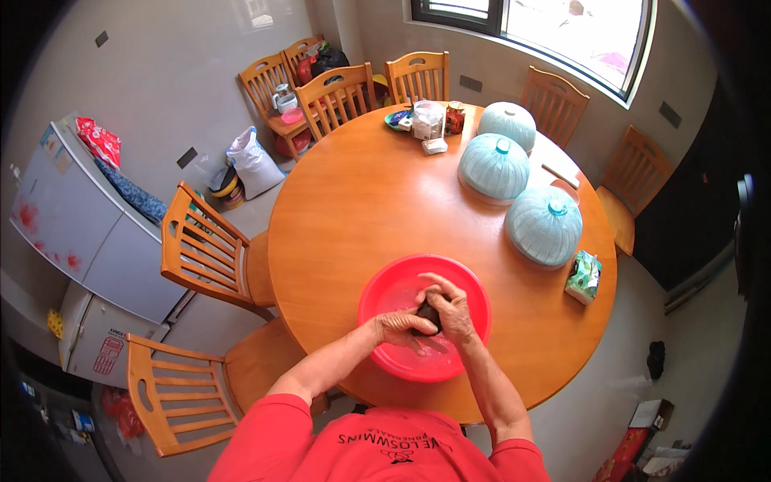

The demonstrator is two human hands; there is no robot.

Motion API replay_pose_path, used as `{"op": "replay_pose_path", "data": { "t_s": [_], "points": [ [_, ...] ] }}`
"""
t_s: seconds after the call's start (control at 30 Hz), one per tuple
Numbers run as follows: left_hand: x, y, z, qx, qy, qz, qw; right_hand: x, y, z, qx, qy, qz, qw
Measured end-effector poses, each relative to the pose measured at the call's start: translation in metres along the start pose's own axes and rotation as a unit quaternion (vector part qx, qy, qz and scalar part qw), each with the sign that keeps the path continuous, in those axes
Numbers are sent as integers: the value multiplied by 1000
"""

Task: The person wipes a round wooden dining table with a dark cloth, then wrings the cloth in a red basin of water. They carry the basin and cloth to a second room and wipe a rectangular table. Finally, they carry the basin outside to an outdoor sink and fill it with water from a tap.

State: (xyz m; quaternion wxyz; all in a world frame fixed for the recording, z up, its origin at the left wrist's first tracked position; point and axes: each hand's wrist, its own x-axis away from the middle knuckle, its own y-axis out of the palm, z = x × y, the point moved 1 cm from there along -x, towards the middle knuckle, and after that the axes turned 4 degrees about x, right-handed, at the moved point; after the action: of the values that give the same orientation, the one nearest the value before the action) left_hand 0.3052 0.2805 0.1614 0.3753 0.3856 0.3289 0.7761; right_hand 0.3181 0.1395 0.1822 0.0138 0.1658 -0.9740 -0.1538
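While the left hand (398,324) and the right hand (453,312) are holding a dark lump (431,316), a red basin (393,281) is sitting below

Standing in the room, I am noting a person in a red shirt (385,442), who is working at the near edge of a round table (345,217).

Hands: both are clamping the lump between them. The left is cupping it from the left side, its thumb lying against the lump and its fingers reaching lower into the basin. The right is clasping it from the right and above, its fingers bending over.

Lump: it is resting between the palms, over the middle of the basin. Whether it is touching the basin's floor, I am not managing to tell; the fingers are hiding its lower side. Pale traces are showing on the basin's inner surface.

Surroundings: three pale blue domed covers (544,233) are standing close together toward the table's far right. A green and white tissue pack (584,279) is lying near the right edge, just beside the nearest cover. A clear jar (428,122) and a red tin (455,118) are standing side by side near the far edge. Wooden chairs (261,265) are ringing the table; a white sack (254,165) is slumping on the floor beyond its left side. A fridge (88,205) is standing at the far left, and a bright window (578,36) is lighting the tabletop.
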Motion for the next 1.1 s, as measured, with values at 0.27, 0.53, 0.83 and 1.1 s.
{"op": "replay_pose_path", "data": {
  "t_s": [0.27,0.53,0.83,1.1],
  "points": [
    [-13,15,3,-101,-107,8,989,0,8,-16,213,-23,-21,977],
    [-21,14,-11,-194,-99,144,965,-13,4,4,316,-6,-24,948],
    [-69,-41,-49,-419,132,331,835,-29,-15,43,480,-41,36,876],
    [-49,-14,-40,-538,128,375,744,-18,-6,63,448,-28,178,876]
  ]
}}
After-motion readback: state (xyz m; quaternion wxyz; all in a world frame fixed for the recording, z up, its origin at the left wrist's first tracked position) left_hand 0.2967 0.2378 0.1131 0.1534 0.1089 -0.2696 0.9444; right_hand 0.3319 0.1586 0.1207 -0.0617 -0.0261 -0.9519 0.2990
